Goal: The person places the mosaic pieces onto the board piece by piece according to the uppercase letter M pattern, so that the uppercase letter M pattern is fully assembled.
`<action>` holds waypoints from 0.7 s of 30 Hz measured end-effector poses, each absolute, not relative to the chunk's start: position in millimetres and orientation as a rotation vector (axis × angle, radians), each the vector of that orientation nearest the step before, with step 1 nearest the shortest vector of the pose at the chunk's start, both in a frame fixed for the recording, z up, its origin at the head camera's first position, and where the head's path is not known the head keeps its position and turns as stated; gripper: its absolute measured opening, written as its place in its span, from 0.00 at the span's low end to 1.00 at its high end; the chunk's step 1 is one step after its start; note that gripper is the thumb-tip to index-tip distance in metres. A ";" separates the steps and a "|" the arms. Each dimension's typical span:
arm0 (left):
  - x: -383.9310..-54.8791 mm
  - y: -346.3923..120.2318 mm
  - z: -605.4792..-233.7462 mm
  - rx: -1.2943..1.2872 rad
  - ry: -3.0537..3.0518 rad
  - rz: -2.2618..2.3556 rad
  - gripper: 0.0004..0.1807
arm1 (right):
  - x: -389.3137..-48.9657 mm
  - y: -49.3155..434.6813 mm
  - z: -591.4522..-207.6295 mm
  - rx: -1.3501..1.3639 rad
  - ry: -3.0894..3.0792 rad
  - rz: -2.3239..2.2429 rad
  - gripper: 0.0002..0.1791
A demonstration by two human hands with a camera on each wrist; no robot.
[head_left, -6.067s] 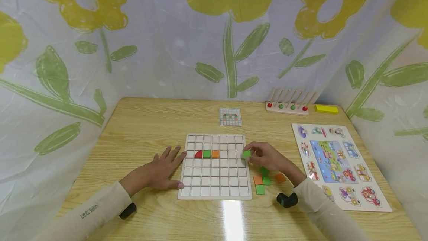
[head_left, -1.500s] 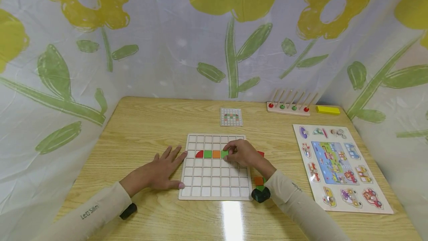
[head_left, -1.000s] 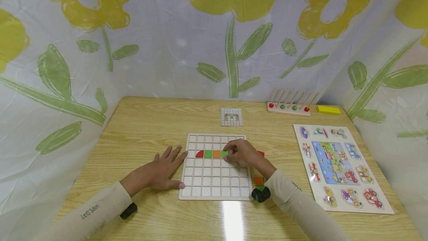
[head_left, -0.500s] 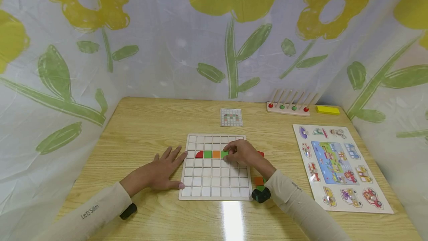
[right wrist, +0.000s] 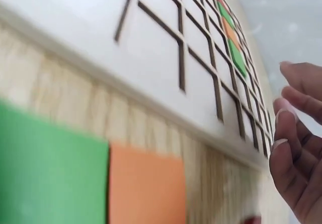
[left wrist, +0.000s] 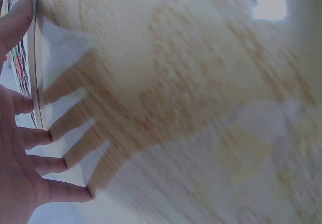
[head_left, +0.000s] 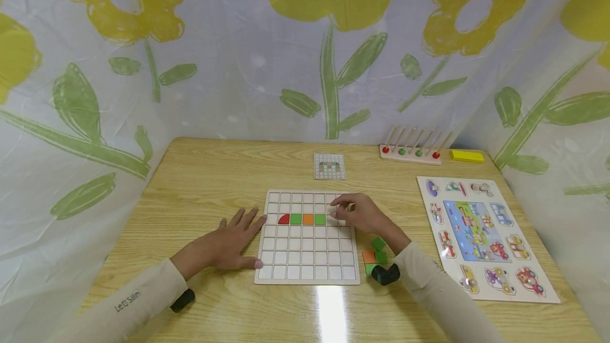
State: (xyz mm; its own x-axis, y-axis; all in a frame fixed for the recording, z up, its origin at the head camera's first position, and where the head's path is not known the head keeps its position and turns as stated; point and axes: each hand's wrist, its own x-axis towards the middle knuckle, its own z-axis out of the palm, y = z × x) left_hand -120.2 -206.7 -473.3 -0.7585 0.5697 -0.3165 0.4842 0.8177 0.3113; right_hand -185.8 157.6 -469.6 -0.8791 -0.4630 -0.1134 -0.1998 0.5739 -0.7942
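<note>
A pale square grid board [head_left: 295, 258] lies on the table. One of its rows holds a red quarter-circle tile [head_left: 284, 219], a green tile [head_left: 296, 219], an orange tile [head_left: 308, 219] and another green tile [head_left: 320, 219], side by side. My left hand [head_left: 226, 245] has its fingers spread, with the index fingertip and thumb at the board's left edge. Just right of the last green tile, my right hand [head_left: 362, 213] hovers over the board's right side. Its fingers are loosely bent and hold nothing, as the right wrist view also shows.
Several loose tiles, among them an orange tile [head_left: 369, 257], lie right of the board, partly under the right wrist's camera. Behind the board is a pattern card [head_left: 329, 167]. A picture puzzle [head_left: 476, 226], a peg stand [head_left: 411, 155] and a yellow block [head_left: 467, 156] stand farther right.
My right hand brought a green tile from the board's right edge into the row beside the orange one. It has since let go and moved right. The left hand stays put.
</note>
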 end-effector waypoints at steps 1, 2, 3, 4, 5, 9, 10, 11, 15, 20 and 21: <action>-120.1 -206.9 -473.2 0.791 2.602 0.297 0.58 | -186.7 161.6 -469.3 -0.534 2.498 -1.220 0.13; -120.2 -207.1 -473.0 0.791 2.602 0.299 0.58 | -187.6 165.3 -468.8 -0.525 2.498 -1.230 0.13; -120.2 -207.2 -472.9 0.790 2.603 0.303 0.58 | -188.1 169.3 -468.1 -0.508 2.495 -1.244 0.13; -120.3 -207.2 -472.9 0.790 2.603 0.303 0.58 | -188.6 173.2 -467.5 -0.499 2.493 -1.258 0.13; -120.4 -207.3 -473.0 0.791 2.602 0.305 0.59 | -189.0 177.1 -467.0 -0.488 2.493 -1.268 0.13; -120.8 -207.6 -474.7 0.792 2.602 0.303 0.59 | -190.3 190.9 -466.5 -0.488 2.513 -1.274 0.13; -120.9 -207.7 -475.1 0.795 2.603 0.302 0.59 | -190.8 194.2 -467.4 -0.494 2.520 -1.270 0.14; -121.0 -207.8 -475.4 0.796 2.602 0.303 0.59 | -190.9 197.0 -468.0 -0.495 2.523 -1.270 0.14; -121.0 -208.2 -475.7 0.802 2.604 0.305 0.58 | -191.3 207.8 -472.1 -0.503 2.532 -1.251 0.14; -120.4 -208.1 -474.6 0.804 2.608 0.306 0.58 | -189.6 221.8 -474.9 -0.523 2.548 -1.201 0.14; -120.3 -208.1 -474.4 0.803 2.608 0.307 0.58 | -189.4 224.4 -475.3 -0.525 2.559 -1.187 0.13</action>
